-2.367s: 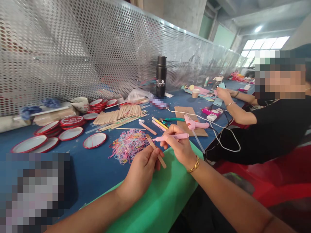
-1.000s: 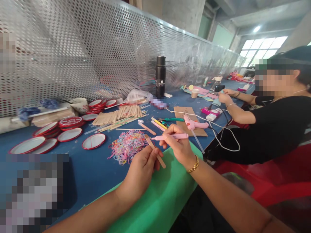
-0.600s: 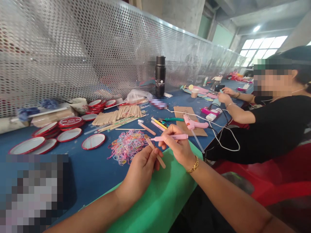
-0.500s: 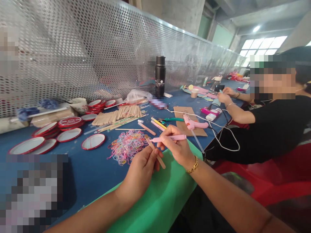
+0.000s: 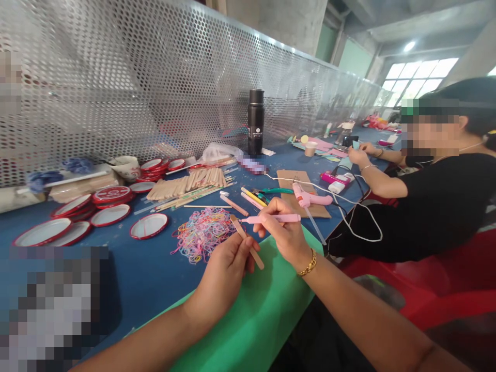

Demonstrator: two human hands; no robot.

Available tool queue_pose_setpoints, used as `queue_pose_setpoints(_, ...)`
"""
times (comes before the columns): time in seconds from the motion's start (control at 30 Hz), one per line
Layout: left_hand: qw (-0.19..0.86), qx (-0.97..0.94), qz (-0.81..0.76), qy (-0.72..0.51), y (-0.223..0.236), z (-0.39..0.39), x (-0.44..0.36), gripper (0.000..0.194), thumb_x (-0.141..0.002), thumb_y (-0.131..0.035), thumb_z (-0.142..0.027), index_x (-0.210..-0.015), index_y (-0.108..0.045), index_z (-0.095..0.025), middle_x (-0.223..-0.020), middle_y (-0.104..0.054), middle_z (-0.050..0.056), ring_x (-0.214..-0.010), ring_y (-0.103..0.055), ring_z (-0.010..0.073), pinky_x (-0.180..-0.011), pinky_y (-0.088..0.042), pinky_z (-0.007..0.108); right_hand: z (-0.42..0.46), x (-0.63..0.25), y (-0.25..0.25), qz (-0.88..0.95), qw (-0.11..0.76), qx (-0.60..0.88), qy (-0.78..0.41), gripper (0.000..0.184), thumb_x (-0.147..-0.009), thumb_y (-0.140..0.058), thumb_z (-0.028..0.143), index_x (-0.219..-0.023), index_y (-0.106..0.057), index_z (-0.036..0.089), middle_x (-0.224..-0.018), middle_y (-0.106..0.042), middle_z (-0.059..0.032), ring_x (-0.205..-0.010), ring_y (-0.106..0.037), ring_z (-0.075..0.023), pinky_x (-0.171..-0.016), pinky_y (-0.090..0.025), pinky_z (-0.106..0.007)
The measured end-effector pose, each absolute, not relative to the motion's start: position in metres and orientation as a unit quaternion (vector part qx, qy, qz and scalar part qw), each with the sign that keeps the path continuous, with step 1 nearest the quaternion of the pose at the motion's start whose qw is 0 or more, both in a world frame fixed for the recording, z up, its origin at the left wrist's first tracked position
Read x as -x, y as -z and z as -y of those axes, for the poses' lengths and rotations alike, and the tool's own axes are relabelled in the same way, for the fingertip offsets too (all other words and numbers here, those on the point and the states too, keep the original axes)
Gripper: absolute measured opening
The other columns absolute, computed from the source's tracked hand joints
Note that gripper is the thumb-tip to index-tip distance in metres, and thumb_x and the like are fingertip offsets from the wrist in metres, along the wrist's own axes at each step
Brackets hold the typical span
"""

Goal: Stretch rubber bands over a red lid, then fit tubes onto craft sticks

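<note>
A wooden stick (image 5: 238, 228) slants between the thumb and fingers of the left hand (image 5: 228, 263), its upper end just beside the right edge of the heap of coloured bands (image 5: 205, 232), which serves as landmark. The left hand covers the stick's middle. To the right of the heap, the right hand (image 5: 284, 236) is closed around a pink marker (image 5: 289, 218) in a pen grip, the tip pointing at the stick's upper end; whether tip and wood touch cannot be told. Nearer the viewer than the heap, a green sheet (image 5: 248, 315) extends beneath both hands over the blue table (image 5: 143, 284). Left of the heap lies a red-rimmed lid (image 5: 149, 226); behind it, a thin rod (image 5: 207, 206) and a row of wooden sticks (image 5: 189, 182). Behind and right of the heap lie a yellow marker (image 5: 253, 197), green-handled pliers (image 5: 277, 190) and a pink glue gun (image 5: 310, 198) on cardboard (image 5: 287, 178). Farther behind stands a black bottle (image 5: 256, 124); well to the right sits another person (image 5: 445, 206).
</note>
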State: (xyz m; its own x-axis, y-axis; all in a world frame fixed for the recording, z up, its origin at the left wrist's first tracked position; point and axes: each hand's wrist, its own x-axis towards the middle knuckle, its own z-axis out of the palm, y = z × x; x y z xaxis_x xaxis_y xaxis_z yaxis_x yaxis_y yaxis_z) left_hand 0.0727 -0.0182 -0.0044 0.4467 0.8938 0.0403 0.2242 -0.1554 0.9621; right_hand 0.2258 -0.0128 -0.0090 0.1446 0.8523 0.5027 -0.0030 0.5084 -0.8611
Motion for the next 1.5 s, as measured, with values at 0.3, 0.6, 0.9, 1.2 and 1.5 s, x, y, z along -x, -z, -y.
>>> queue_pose_setpoints(0.3, 0.502, -0.684, -0.412, -0.333, 0.0055, 0.0180, -0.0733, 0.036, -0.093, -0.045, -0.052, -0.077, -0.056, -0.022, -0.055, -0.054, -0.003, -0.049, -0.044, 0.0140, -0.049, -0.033, 0.026, 0.0117, -0.2248, 0.0083, 0.570, 0.655, 0.377, -0.322, 0.020, -0.090, -0.063, 0.032, -0.074, -0.057, 0.021, -0.065, -0.068, 0.0018, -0.055, -0.062, -0.0110, -0.054, -0.050, -0.025)
queue_pose_setpoints(0.6, 0.491, -0.695, -0.409, -0.330, 0.0073, 0.0165, -0.0724, 0.036, -0.094, -0.043, -0.050, -0.077, -0.056, -0.021, -0.055, -0.054, -0.003, -0.048, -0.043, 0.0136, -0.049, -0.034, 0.026, 0.0116, -0.2249, 0.0087, 0.584, 0.647, 0.371, -0.321, 0.022, -0.091, -0.063, 0.034, -0.075, -0.057, 0.021, -0.067, -0.069, 0.0015, -0.055, -0.063, -0.0111, -0.055, -0.052, -0.025)
queue_pose_setpoints(0.9, 0.496, -0.689, -0.415, -0.328, 0.0059, 0.0172, -0.0734, 0.035, -0.092, -0.043, -0.050, -0.076, -0.055, -0.021, -0.055, -0.054, -0.003, -0.048, -0.045, 0.0138, -0.049, -0.034, 0.026, 0.0112, -0.2249, 0.0079, 0.582, 0.650, 0.369, -0.320, 0.022, -0.090, -0.064, 0.034, -0.075, -0.057, 0.021, -0.066, -0.069, 0.0017, -0.055, -0.062, -0.0112, -0.055, -0.052, -0.025)
queue_pose_setpoints(1.2, 0.508, -0.679, -0.403, -0.343, 0.0042, 0.0161, -0.0746, 0.032, -0.092, -0.045, -0.049, -0.078, -0.056, -0.021, -0.054, -0.053, -0.004, -0.047, -0.043, 0.0133, -0.048, -0.033, 0.025, 0.0119, -0.2273, 0.0109, 0.579, 0.656, 0.359, -0.324, 0.020, -0.089, -0.063, 0.032, -0.073, -0.056, 0.022, -0.063, -0.066, 0.0026, -0.053, -0.059, -0.0106, -0.053, -0.049, -0.025)
queue_pose_setpoints(1.5, 0.502, -0.682, -0.405, -0.344, 0.0046, 0.0174, -0.0737, 0.035, -0.093, -0.046, -0.050, -0.076, -0.056, -0.021, -0.054, -0.054, -0.003, -0.048, -0.044, 0.0133, -0.048, -0.033, 0.025, 0.0136, -0.2274, 0.0094, 0.601, 0.641, 0.352, -0.323, 0.017, -0.088, -0.063, 0.029, -0.074, -0.058, 0.021, -0.064, -0.067, 0.0024, -0.052, -0.060, -0.0104, -0.052, -0.049, -0.024)
